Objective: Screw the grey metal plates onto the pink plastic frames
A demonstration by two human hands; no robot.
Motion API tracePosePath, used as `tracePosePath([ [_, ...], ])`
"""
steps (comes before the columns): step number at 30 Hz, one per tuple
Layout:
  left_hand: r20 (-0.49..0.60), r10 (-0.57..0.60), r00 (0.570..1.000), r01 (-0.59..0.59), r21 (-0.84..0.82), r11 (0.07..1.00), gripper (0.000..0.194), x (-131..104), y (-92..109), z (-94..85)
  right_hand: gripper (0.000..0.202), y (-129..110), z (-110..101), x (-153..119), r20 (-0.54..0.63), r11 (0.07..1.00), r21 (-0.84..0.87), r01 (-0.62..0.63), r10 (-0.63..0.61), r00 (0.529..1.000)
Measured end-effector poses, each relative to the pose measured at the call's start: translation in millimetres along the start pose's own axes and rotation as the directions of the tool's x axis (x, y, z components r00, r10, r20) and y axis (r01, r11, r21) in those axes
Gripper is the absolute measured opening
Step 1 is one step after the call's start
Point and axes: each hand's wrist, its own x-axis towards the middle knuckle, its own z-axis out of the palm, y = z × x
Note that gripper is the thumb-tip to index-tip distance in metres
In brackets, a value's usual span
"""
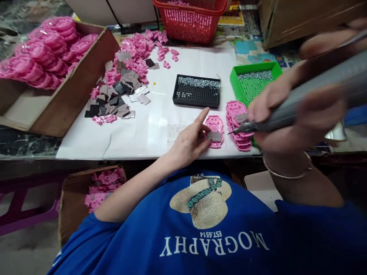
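Note:
My left hand (pixel 189 143) rests on the white sheet, its index finger stretched out and its thumb and other fingers gripping the left edge of a pink plastic part (pixel 214 123). A small grey metal plate (pixel 214 136) lies across that part's lower half. Wrapped round a grey electric screwdriver (pixel 283 114) is my right hand (pixel 311 120), somewhat blurred. The screwdriver's thin bit points left, above a stack of similar pink parts (pixel 242 139); whether it touches them I cannot tell.
A black screw tray (pixel 197 100) and a green screw tray (pixel 237 82) stand beyond my hands. Metal plates (pixel 114 101) and pink pieces (pixel 137 49) are heaped leftward. A cardboard box (pixel 74 82) holds pink parts. A red basket (pixel 189 25) stands behind.

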Motion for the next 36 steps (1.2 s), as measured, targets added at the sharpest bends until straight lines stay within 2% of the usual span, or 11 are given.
tracePosePath([
  [1,0.0,0.001,1.0,-0.001,-0.006,1.0,0.082,0,0,0.4,0.048,9,11,-4,-0.031,0.996,0.055,0.075,-0.073,0.997],
  [2,0.001,0.002,1.0,-0.001,-0.012,1.0,0.082,0,-1,0.8,0.041,17,20,-9,0.007,0.993,0.081,0.082,-0.083,0.997],
  [6,0.001,0.009,1.0,-0.009,-0.027,1.0,0.081,1,0,1.3,0.03,33,36,-20,0.106,0.983,0.18,0.039,-0.059,0.993],
  [29,-0.004,0.031,1.0,-0.031,-0.005,1.0,0.076,0,1,0.8,0.033,37,35,-24,0.1,0.981,0.192,-0.002,-0.017,0.995],
  [36,-0.016,0.027,1.0,-0.026,0.02,0.999,0.064,0,4,-0.4,0.039,40,33,-26,0.142,0.99,0.14,0.012,-0.032,0.989],
])
